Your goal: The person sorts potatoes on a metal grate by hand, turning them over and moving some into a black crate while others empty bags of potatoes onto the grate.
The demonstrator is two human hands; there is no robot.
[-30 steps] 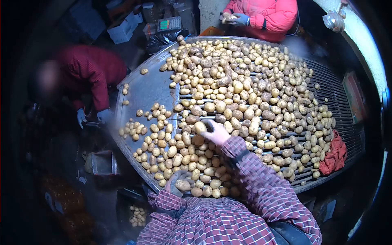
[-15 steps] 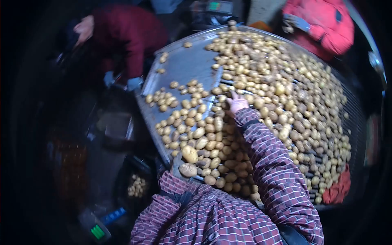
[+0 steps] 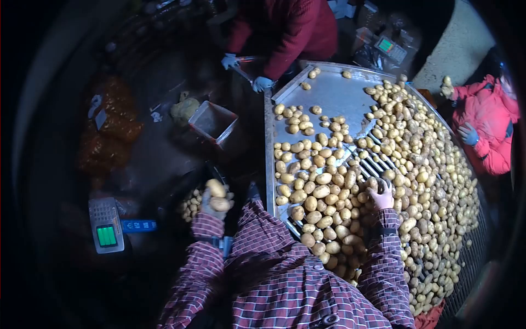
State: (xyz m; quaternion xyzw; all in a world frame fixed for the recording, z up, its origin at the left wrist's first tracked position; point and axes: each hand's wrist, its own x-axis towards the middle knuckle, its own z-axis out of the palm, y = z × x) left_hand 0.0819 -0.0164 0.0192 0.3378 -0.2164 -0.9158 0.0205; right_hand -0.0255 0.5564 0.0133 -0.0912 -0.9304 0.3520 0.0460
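My left hand [image 3: 210,208], in a grey glove, holds two large potatoes [image 3: 216,188]. It is out past the left side of the metal sorting table [image 3: 342,88], above a dark container with smaller potatoes [image 3: 191,206] in it. On the table, my right hand [image 3: 383,198] is bent round a dark potato [image 3: 373,182], near the slatted bars [image 3: 378,163]. A broad heap of potatoes [image 3: 424,181] covers the table's right side, and a looser group [image 3: 320,192] lies to the left of my right hand.
A co-worker in a dark red jacket [image 3: 307,33] bends at the far side with gloved hands. Another in a pink-red jacket [image 3: 487,120] stands at right, holding a potato. Digital scales [image 3: 105,225], a square bin [image 3: 213,120] and orange net sacks [image 3: 109,129] are on the left.
My view has turned left. My left hand has gone from the table's near edge out over the dark container, still holding two potatoes. My right hand now grasps a potato near the bars.
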